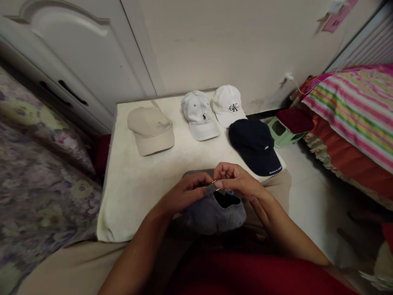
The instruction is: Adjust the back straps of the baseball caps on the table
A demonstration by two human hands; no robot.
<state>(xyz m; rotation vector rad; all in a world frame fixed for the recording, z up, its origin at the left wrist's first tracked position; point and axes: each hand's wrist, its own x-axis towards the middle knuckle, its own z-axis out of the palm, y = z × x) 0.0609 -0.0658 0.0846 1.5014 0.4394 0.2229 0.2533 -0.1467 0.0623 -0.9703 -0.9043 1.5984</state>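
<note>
A grey-blue baseball cap [211, 217] rests at the near edge of the table, its back opening turned toward me. Pinched on the cap's back strap [211, 188] is my left hand [192, 190], thumb and fingers together. My right hand [238, 180] closes on the same strap at its gold-coloured buckle [216, 185]. Both hands meet over the opening, and their fingers partly hide the strap's end. Just beyond my right hand lies a dark navy cap [250, 141] with small white lettering on its brim.
Toward the back of the cloth-covered table [135, 196] are a beige cap [150, 129], a pale blue cap [198, 114] and a white cap [227, 102]. A green stool [284, 137] with a dark red top stands right. Floral curtain [46, 196] hangs left; a striped bed [353, 102] is right.
</note>
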